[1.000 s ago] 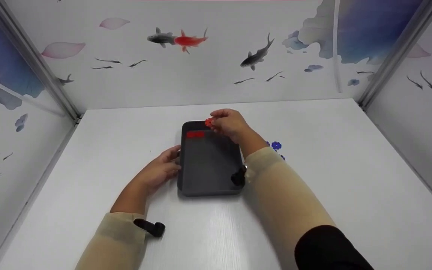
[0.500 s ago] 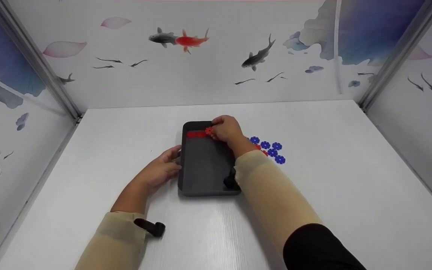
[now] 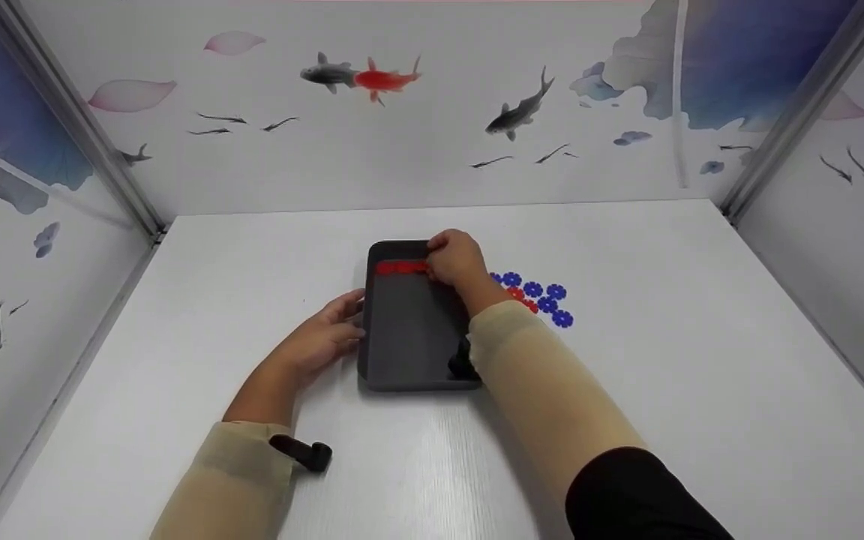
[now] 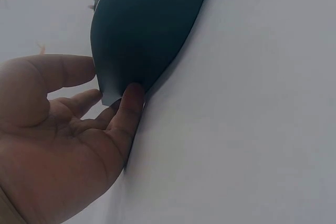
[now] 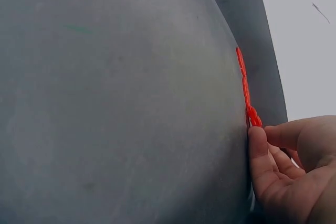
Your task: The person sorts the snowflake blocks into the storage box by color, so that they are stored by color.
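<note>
A dark grey rectangular tray (image 3: pixel 413 330) stands on the white table. Along its far inner end lies a row of flat red flower-shaped discs (image 3: pixel 394 268). At the right end of this row, my right hand (image 3: pixel 456 259) pinches a red flower-shaped disc (image 5: pixel 254 116) between thumb and fingers. The right wrist view shows that disc low against the tray's end wall, overlapping the row. My left hand (image 3: pixel 323 335) rests its fingertips against the tray's left side, and the left wrist view shows thumb and fingers spread along the outer wall (image 4: pixel 136 30).
To the right of the tray, partly behind the right wrist, lie several blue flower-shaped discs (image 3: pixel 532 289) and a few red ones (image 3: pixel 529 306). White panels (image 3: pixel 432 165) printed with fish enclose the table at the back and sides.
My right hand has brought the red disc down from over the tray's far rim to the end of the row. The discs beside the tray have come into view. My left hand has stayed put.
</note>
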Available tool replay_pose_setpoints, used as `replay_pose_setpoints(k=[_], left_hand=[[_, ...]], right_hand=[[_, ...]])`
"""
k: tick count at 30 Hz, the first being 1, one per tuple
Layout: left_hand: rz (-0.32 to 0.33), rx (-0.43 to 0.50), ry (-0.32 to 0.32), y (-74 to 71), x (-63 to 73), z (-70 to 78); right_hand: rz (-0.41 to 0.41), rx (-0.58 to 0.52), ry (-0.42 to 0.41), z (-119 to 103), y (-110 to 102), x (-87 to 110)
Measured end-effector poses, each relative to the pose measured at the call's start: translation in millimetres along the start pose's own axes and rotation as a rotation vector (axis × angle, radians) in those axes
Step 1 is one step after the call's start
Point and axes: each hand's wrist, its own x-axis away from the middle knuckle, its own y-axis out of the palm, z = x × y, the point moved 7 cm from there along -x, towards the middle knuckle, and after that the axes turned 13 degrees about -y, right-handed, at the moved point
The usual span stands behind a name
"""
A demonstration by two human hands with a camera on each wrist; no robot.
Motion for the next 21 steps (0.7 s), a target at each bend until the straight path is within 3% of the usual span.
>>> replay_pose_setpoints(k=[5, 21], left_hand=[[0.002, 0.000, -0.006, 0.1, 0.1, -1.0], [0.010, -0.009, 0.008, -1.5, -0.9, -0.2]], right_hand=[[0.009, 0.089, 0.001, -0.4, -0.7, 0.0], [0.047, 0.104, -0.024, -6.8, -3.7, -1.4]])
